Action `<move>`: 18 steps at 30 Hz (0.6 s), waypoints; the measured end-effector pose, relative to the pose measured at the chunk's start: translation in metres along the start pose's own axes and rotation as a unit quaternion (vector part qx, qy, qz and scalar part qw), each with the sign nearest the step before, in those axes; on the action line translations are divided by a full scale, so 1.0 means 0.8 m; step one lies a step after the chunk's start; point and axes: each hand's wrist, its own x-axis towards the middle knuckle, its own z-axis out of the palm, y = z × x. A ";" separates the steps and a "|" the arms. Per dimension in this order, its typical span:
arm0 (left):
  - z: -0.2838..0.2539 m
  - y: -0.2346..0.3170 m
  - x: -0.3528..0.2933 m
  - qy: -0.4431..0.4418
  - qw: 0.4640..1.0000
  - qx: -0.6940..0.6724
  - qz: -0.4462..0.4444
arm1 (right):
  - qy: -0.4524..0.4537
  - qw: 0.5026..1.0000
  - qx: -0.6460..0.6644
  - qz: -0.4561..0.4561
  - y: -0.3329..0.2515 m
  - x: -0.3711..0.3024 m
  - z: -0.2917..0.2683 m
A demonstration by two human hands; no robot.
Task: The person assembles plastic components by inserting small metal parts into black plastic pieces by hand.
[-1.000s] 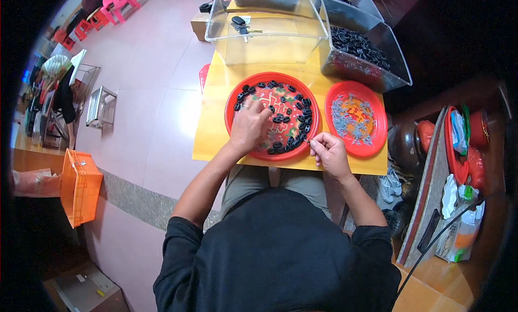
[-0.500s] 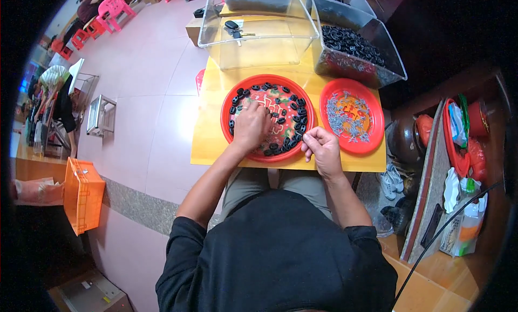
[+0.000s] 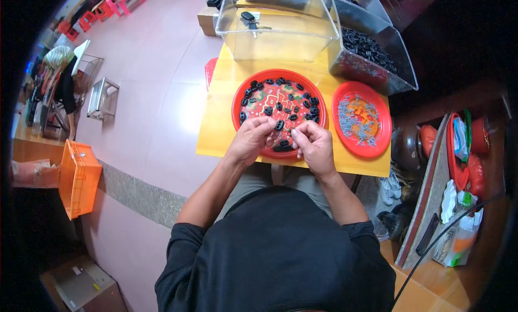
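My left hand pinches a small black oval piece with two holes between thumb and fingers, above the near part of a round red tray. Close beside it, thumb and forefinger of my right hand are pressed together, the tips facing the black piece; whatever they hold is too small to make out. Several more black pieces lie around the tray's patterned floor. To the right, a smaller red plate bears many tiny grey metal bits that look like springs.
The yellow tabletop bears a clear plastic box at the back, with keys showing through it. Another clear box holds a heap of black pieces. A metal stool and an orange crate stand on the left; someone sits farther off.
My left hand has come from inside the tray toward me and now holds a black piece next to my right hand. The whole view has shifted slightly.
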 end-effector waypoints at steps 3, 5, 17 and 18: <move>-0.007 -0.002 -0.001 -0.015 1.000 -0.013 -0.004 | -0.004 1.000 -0.008 -0.010 0.000 0.001 0.002; -0.009 -0.003 -0.002 -0.027 0.999 -0.018 -0.004 | -0.008 1.000 -0.006 -0.005 0.000 0.001 0.004; -0.009 -0.012 -0.002 -0.010 1.000 -0.015 -0.009 | -0.007 1.000 0.003 0.010 0.002 0.001 0.004; -0.009 -0.013 -0.001 -0.009 1.000 -0.018 -0.005 | -0.005 1.000 0.003 0.011 0.003 0.001 0.004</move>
